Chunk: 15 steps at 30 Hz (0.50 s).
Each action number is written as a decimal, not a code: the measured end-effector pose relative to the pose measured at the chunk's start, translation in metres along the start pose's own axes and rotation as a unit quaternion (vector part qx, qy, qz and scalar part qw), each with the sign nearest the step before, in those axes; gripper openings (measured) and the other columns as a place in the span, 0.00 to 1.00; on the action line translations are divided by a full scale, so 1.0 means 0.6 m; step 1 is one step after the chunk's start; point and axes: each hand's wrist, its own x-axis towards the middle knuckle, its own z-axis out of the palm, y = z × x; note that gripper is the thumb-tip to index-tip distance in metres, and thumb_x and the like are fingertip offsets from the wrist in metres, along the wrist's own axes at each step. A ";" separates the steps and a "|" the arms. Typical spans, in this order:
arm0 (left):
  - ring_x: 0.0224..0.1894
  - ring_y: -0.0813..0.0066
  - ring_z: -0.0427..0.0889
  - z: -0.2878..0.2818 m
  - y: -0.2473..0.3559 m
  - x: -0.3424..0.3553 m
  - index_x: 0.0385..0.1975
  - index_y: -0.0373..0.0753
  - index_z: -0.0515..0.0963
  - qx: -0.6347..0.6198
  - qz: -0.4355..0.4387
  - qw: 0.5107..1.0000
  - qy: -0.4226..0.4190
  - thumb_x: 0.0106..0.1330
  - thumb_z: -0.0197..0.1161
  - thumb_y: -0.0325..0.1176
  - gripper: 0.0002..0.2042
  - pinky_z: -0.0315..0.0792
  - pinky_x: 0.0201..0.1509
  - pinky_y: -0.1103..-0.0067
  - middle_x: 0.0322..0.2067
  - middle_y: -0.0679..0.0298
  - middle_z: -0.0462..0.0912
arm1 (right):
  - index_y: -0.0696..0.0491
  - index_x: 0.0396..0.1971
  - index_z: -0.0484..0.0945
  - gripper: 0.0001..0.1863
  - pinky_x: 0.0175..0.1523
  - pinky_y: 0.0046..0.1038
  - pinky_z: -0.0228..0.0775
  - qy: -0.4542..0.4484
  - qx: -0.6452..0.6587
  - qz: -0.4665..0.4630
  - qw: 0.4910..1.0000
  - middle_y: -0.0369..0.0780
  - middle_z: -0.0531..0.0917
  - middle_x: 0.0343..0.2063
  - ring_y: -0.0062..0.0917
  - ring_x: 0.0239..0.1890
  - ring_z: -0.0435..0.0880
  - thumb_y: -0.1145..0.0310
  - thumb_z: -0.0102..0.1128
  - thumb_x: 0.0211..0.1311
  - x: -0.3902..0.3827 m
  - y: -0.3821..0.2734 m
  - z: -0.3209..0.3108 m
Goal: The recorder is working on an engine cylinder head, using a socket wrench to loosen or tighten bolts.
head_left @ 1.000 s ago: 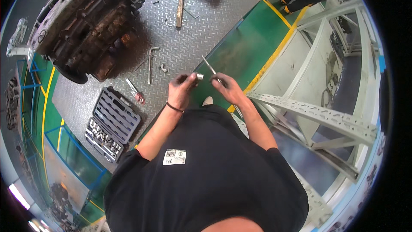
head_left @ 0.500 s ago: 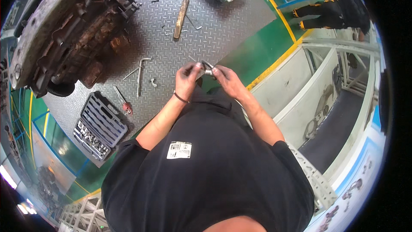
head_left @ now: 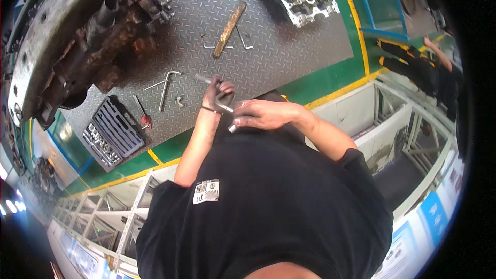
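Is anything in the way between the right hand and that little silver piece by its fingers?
No, nothing visible is in the way. The right hand already has its fingers on the silver piece, which pokes out below them. The left hand is off to the side, not between.
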 end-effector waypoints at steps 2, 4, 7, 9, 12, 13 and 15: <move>0.14 0.79 0.58 0.013 0.020 -0.004 0.19 0.41 0.60 -0.024 0.092 0.982 0.165 0.68 0.47 0.35 0.14 0.55 0.19 0.81 0.12 0.69 0.56 | 0.60 0.40 0.74 0.18 0.56 0.35 0.62 -0.007 -0.017 0.017 1.000 0.46 0.74 0.41 0.37 0.49 0.71 0.59 0.45 0.69 -0.006 0.002 -0.066; 0.11 0.79 0.56 -0.001 0.033 -0.022 0.18 0.42 0.58 -0.070 0.183 0.972 0.128 0.66 0.45 0.34 0.14 0.55 0.17 0.81 0.10 0.70 0.54 | 0.59 0.41 0.74 0.17 0.53 0.33 0.65 0.129 -0.102 -0.104 0.981 0.44 0.76 0.41 0.31 0.48 0.74 0.59 0.48 0.68 0.004 0.028 -0.140; 0.10 0.78 0.55 -0.020 0.044 -0.046 0.14 0.44 0.56 -0.119 0.256 0.954 0.104 0.67 0.43 0.41 0.18 0.56 0.16 0.81 0.08 0.70 0.54 | 0.58 0.40 0.77 0.16 0.43 0.29 0.71 0.269 0.048 0.012 0.962 0.40 0.81 0.32 0.24 0.36 0.79 0.59 0.53 0.65 0.061 0.057 -0.283; 0.11 0.79 0.56 -0.034 0.045 -0.049 0.12 0.44 0.56 -0.126 0.274 0.939 0.163 0.68 0.41 0.57 0.26 0.54 0.16 0.82 0.09 0.70 0.53 | 0.57 0.38 0.79 0.16 0.40 0.30 0.71 0.369 0.048 -0.002 0.928 0.41 0.82 0.28 0.25 0.32 0.80 0.58 0.58 0.61 0.134 0.086 -0.362; 0.11 0.79 0.53 -0.068 0.036 -0.047 0.15 0.44 0.58 -0.118 0.303 0.927 0.186 0.71 0.38 0.50 0.23 0.51 0.16 0.82 0.08 0.71 0.51 | 0.56 0.36 0.80 0.15 0.39 0.30 0.70 0.406 -0.020 -0.074 0.911 0.43 0.83 0.28 0.28 0.33 0.81 0.59 0.62 0.57 0.264 0.107 -0.438; 0.11 0.79 0.53 -0.065 0.030 -0.045 0.15 0.45 0.58 -0.122 0.288 0.926 0.210 0.71 0.38 0.48 0.22 0.50 0.16 0.82 0.08 0.71 0.51 | 0.56 0.37 0.80 0.16 0.39 0.30 0.70 0.405 -0.020 -0.086 0.910 0.43 0.82 0.29 0.29 0.32 0.81 0.59 0.63 0.56 0.299 0.108 -0.451; 0.11 0.80 0.52 -0.067 0.014 -0.037 0.16 0.45 0.58 -0.117 0.289 0.925 0.217 0.71 0.39 0.45 0.20 0.49 0.16 0.82 0.08 0.71 0.51 | 0.57 0.33 0.80 0.17 0.36 0.29 0.69 0.458 -0.062 -0.209 0.862 0.41 0.81 0.25 0.28 0.27 0.78 0.56 0.63 0.57 0.356 0.106 -0.458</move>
